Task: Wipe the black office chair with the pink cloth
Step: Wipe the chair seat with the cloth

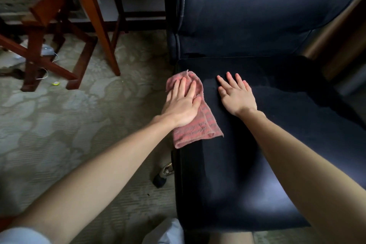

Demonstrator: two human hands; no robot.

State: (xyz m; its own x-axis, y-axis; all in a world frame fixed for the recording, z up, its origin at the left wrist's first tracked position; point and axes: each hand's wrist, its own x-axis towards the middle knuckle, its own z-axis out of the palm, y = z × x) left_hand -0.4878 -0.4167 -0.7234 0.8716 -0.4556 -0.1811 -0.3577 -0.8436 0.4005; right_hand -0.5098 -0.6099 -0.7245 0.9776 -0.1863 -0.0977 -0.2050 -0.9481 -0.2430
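Bare forearms were seen stretched out from the lower edge, the left hand (183, 103) laid flat with straight fingers on the pink cloth (198, 127), nothing being grasped. The cloth was spread along the left edge of the black office chair (257, 164) seat, its middle hidden under the palm. The right hand (236, 95) was rested on the mid-seat, relaxed, with fingers spread. The backrest top was cut off; beneath the seat only one caster (159, 179) could be made out.
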